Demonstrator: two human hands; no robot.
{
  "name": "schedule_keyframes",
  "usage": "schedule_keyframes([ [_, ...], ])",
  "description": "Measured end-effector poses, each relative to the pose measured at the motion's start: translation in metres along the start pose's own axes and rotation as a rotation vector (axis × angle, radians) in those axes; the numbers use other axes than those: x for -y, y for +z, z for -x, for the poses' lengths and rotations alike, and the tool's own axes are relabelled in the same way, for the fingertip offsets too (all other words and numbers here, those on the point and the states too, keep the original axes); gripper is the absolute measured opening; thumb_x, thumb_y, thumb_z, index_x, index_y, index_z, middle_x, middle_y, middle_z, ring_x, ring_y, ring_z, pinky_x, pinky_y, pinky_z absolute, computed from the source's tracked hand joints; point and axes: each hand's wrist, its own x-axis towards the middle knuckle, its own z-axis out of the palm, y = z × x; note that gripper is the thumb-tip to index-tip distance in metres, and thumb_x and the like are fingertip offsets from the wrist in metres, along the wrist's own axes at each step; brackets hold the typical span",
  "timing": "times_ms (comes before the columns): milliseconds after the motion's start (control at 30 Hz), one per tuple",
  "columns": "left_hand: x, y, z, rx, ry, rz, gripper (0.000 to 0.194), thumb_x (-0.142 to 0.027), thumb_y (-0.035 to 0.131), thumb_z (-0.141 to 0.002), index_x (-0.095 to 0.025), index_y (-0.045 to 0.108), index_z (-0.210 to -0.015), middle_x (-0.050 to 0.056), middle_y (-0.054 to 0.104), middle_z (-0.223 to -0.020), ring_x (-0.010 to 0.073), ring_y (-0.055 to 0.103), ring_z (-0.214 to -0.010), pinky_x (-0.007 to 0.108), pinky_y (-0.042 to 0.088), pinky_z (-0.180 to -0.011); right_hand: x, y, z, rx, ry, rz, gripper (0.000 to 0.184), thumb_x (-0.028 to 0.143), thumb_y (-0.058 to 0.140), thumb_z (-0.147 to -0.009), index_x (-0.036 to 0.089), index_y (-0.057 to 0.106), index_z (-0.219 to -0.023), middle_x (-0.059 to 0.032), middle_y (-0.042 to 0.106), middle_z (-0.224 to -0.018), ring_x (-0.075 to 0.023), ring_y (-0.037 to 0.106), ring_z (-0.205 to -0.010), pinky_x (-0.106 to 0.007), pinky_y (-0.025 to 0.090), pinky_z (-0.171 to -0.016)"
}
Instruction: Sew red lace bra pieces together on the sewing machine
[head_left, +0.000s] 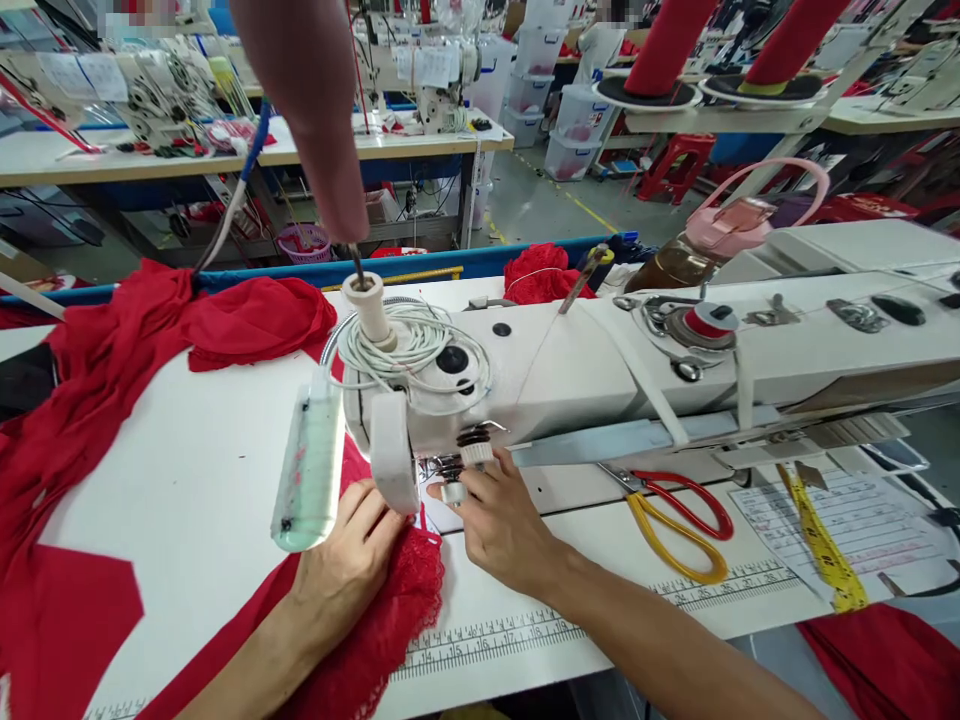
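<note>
My left hand [349, 550] rests on red lace-edged fabric [409, 590] beside the sewing machine head [540, 370]. Its fingers are bent and closed on the cloth, with the tips partly hidden behind a white machine part [394, 450]. At the front of the head, my right hand [502, 520] is closed near a small white knob [453, 492], thumb and index finger close together. What those fingers pinch, if anything, is too small to make out. The needle area is mostly hidden by the hands and machine parts.
Scissors [675, 515] with red and yellow handles lie right of my right hand. A yellow tape measure [825, 550] crosses a written sheet [892, 530]. Red fabric [97, 380] is heaped at left. A clear greenish plate [307, 460] stands above my left wrist. Thread cones [671, 45] stand behind.
</note>
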Motion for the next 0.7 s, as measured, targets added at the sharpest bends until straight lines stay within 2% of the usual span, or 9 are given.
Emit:
schedule_keyframes([
  [200,0.001,0.002,0.001,-0.009,0.003,-0.018,0.024,0.002,0.051,-0.090,-0.012,0.068,-0.098,0.008,0.068,-0.089,0.0210,0.058,-0.090,0.035,0.047,-0.081,0.003,0.000,-0.001,0.074,-0.034,0.024,0.032,-0.003,0.053,-0.069,0.020,0.068,-0.085,-0.0041,0.060,-0.094,-0.0195,0.047,-0.089,-0.033,0.027,-0.073],
  [300,0.001,0.003,0.002,-0.015,-0.002,-0.028,0.022,0.001,0.054,-0.089,-0.011,0.069,-0.100,0.008,0.067,-0.086,0.0208,0.059,-0.090,0.036,0.048,-0.083,0.005,0.002,-0.002,0.102,-0.041,0.070,0.032,-0.002,0.054,-0.073,0.021,0.068,-0.089,-0.0054,0.063,-0.093,-0.0213,0.047,-0.092,-0.033,0.028,-0.070],
  [400,-0.003,-0.001,0.001,-0.009,-0.010,-0.061,0.021,-0.002,0.056,-0.089,-0.011,0.070,-0.102,0.009,0.069,-0.095,0.0239,0.061,-0.099,0.039,0.048,-0.088,0.007,0.004,-0.003,0.061,-0.073,0.126,0.029,0.000,0.054,-0.080,0.021,0.069,-0.093,-0.0060,0.065,-0.087,-0.0229,0.048,-0.091,-0.037,0.034,-0.083],
  [500,-0.006,-0.009,0.002,0.018,0.016,-0.128,0.022,-0.009,0.054,-0.094,-0.011,0.070,-0.109,0.012,0.072,-0.107,0.0295,0.060,-0.113,0.049,0.043,-0.099,0.009,0.006,-0.003,0.045,-0.127,0.119,0.031,0.001,0.053,-0.084,0.021,0.070,-0.101,-0.0046,0.067,-0.084,-0.0233,0.053,-0.092,-0.046,0.030,-0.102],
  [600,-0.008,-0.013,0.007,0.046,0.024,-0.137,0.025,-0.018,0.053,-0.098,-0.012,0.068,-0.117,0.011,0.073,-0.110,0.0289,0.064,-0.106,0.059,0.036,-0.106,0.010,0.008,-0.001,0.047,-0.154,0.108,0.038,0.000,0.055,-0.084,0.018,0.069,-0.115,-0.0034,0.067,-0.074,-0.0239,0.057,-0.092,-0.050,0.026,-0.108],
  [700,-0.009,-0.009,0.014,0.038,0.002,-0.105,0.028,-0.018,0.053,-0.098,-0.012,0.065,-0.122,0.011,0.073,-0.110,0.0262,0.066,-0.095,0.066,0.033,-0.107,0.009,0.007,-0.001,0.064,-0.159,0.130,0.044,-0.001,0.055,-0.083,0.014,0.066,-0.123,-0.0024,0.065,-0.065,-0.0241,0.059,-0.087,-0.050,0.027,-0.108],
])
